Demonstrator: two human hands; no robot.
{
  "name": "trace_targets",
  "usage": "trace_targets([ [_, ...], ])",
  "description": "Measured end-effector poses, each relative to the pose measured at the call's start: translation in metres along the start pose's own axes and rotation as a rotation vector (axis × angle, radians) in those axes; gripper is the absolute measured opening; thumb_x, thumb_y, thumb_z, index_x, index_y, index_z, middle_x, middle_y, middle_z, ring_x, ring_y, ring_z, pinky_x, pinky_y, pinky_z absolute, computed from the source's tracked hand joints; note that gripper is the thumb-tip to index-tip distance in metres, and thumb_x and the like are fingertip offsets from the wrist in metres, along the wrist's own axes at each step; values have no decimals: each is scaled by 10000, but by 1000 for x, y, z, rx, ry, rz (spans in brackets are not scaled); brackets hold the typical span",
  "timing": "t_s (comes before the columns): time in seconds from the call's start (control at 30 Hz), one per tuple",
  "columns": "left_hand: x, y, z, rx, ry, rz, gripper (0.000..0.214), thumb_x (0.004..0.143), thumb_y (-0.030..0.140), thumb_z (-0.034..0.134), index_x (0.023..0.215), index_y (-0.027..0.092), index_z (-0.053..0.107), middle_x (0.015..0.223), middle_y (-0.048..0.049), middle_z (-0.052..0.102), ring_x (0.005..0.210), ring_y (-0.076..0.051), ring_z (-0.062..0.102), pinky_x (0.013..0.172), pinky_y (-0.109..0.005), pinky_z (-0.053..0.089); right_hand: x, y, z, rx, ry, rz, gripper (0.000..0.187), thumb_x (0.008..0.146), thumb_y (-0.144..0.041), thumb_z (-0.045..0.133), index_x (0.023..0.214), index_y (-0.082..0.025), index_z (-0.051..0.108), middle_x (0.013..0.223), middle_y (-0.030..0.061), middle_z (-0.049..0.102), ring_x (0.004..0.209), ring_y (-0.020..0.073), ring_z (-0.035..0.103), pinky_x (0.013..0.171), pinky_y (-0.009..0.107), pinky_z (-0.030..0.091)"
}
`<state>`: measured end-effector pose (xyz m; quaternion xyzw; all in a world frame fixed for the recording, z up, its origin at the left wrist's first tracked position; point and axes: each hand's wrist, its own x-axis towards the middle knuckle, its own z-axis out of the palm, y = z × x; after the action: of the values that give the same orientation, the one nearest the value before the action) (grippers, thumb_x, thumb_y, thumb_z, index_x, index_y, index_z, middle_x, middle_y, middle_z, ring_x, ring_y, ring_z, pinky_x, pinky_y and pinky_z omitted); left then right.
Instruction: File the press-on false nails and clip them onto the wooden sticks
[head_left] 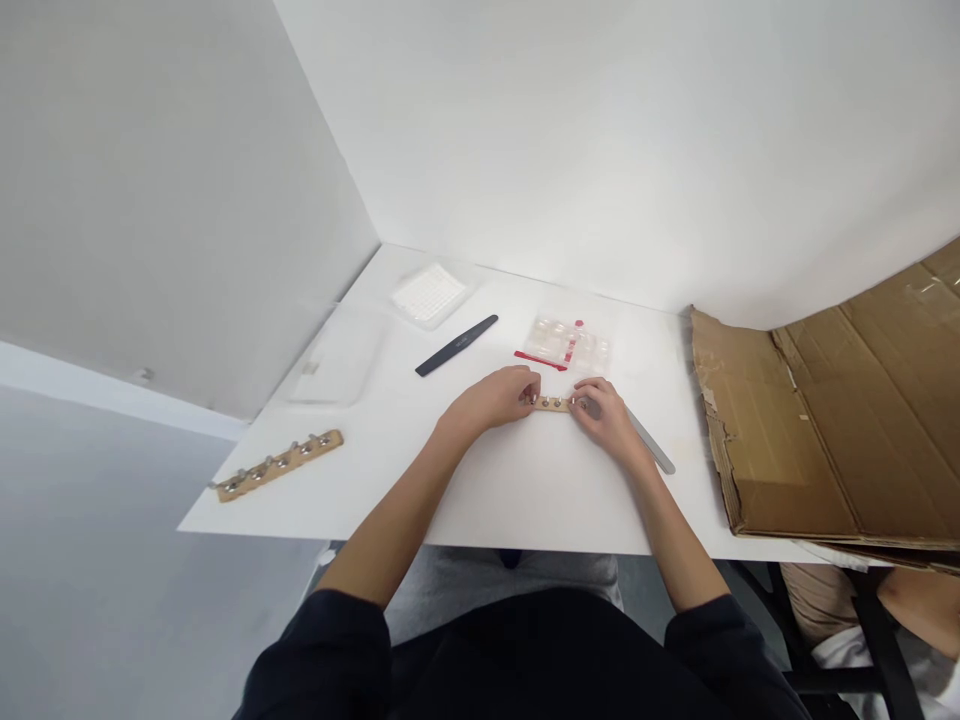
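Between my hands, near the middle of the white table (390,480), lies a small wooden strip (551,405) with a row of silvery metal pegs. My left hand (510,393) is closed round the strip's left end, with bent fingers and thumb. At the other end, my right hand (602,412) pinches the strip. Both ends are partly hidden by the fingers. Just beyond the hands rests a clear bag with a red zip edge (541,360), holding a clear compartment tray (555,338). A grey nail file (652,445) extends from under my right hand and forearm.
A black nail file (457,346) lies left of the bag. Behind it is a clear case with a white gridded sheet (429,293). A larger pegged wooden strip (279,464) lies at left. Cardboard (757,440) stands at right; another person's arm (922,605) shows below.
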<state>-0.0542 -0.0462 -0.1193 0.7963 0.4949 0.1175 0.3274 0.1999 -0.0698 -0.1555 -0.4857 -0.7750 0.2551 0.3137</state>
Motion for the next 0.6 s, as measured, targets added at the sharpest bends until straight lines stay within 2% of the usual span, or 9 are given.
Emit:
trace_targets([
  [0.6, 2, -1, 1, 5, -19, 8, 37, 866, 219, 612, 893, 222, 636, 1008, -58, 702, 942, -235, 646, 751, -324, 468, 0, -1, -3, -7, -28, -26, 93, 980, -220, 614, 1001, -258, 698, 1201, 107, 681, 1170, 297, 653, 1062, 483, 494],
])
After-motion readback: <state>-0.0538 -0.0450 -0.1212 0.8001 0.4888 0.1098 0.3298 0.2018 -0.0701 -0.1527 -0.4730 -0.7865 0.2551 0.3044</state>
